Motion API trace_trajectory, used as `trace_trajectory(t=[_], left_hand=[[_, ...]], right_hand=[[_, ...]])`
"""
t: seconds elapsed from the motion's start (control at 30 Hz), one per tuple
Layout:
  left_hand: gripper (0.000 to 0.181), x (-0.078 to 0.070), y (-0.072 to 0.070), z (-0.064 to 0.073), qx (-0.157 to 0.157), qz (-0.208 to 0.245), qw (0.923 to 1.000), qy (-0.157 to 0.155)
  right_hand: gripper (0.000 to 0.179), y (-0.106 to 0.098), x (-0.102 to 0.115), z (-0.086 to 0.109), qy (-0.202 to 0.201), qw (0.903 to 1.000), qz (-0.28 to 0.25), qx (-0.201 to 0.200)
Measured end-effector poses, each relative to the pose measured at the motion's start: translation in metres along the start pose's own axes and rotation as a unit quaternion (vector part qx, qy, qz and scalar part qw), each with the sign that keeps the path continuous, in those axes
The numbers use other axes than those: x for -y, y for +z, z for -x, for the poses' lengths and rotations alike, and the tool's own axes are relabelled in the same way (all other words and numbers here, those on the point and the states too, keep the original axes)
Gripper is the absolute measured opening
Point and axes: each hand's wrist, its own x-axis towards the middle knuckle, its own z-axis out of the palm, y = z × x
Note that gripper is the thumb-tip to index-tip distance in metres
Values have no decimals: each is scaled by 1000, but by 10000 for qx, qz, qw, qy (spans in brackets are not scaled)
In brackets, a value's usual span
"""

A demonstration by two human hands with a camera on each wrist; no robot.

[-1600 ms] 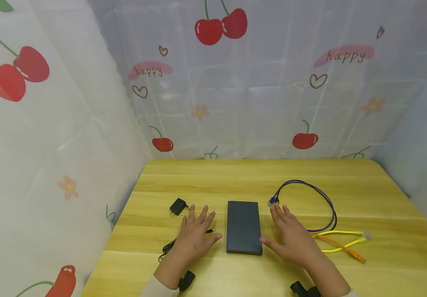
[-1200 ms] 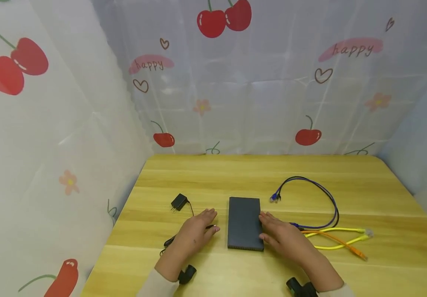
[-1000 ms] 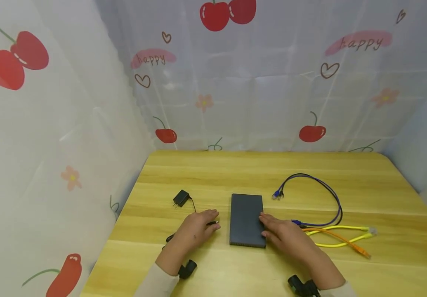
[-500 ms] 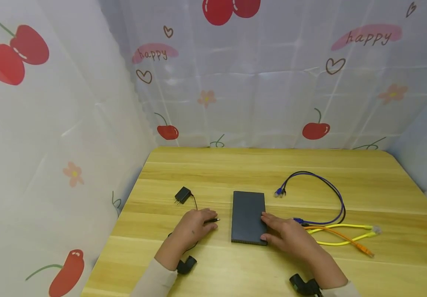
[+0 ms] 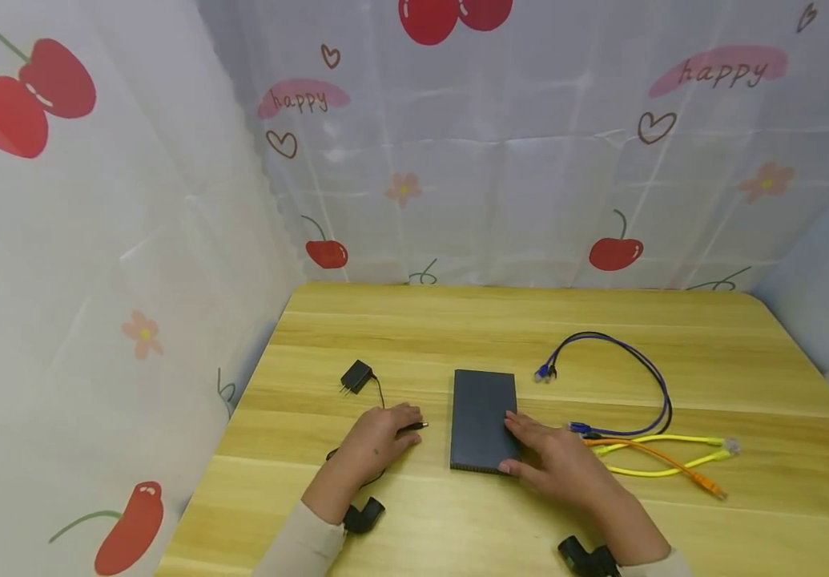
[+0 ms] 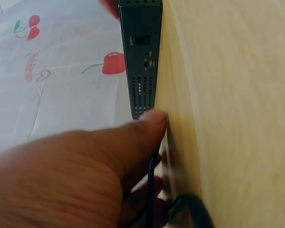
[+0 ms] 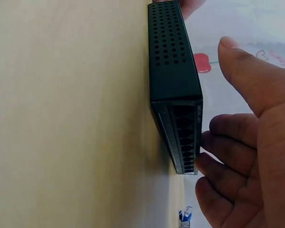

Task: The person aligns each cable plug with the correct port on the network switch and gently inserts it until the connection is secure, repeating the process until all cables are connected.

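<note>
At lower centre of the head view, the dark switch box [image 5: 484, 418] is being touched along its right edge by the relaxed, open right hand [image 5: 558, 461]. The power cable plug [image 5: 417, 426] is being pinched by the left hand [image 5: 374, 441], just left of the box and not yet inserted. The network cables [image 5: 645, 457] are lying unconnected at right.

Bright, even, soft light; faint shadows under hands [image 5: 378, 441] on the surface [image 5: 457, 328]. Wide-angle bending at head-view edges; wrist close-ups blurred on near fingers [image 6: 61, 185].
</note>
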Motion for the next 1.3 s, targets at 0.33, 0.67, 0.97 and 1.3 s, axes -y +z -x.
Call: trace_trajectory(t=[0.33, 0.67, 0.97, 1.3], left_hand=[[27, -2, 0, -2, -184, -87, 9998, -62], [20, -3, 0, 1, -440, 185, 9989, -46], [22, -5, -1, -2, -509, 328, 9981, -141], [20, -9, 3, -4, -352, 505, 9975, 340]], right_hand=[[82, 7, 1, 1, -64, 9997, 152, -161], [51, 1, -6, 9, -43, 9986, -131, -506], [58, 1, -14, 18, 110, 9979, -366, -522], [80, 6, -11, 18, 219, 9985, -458, -205]])
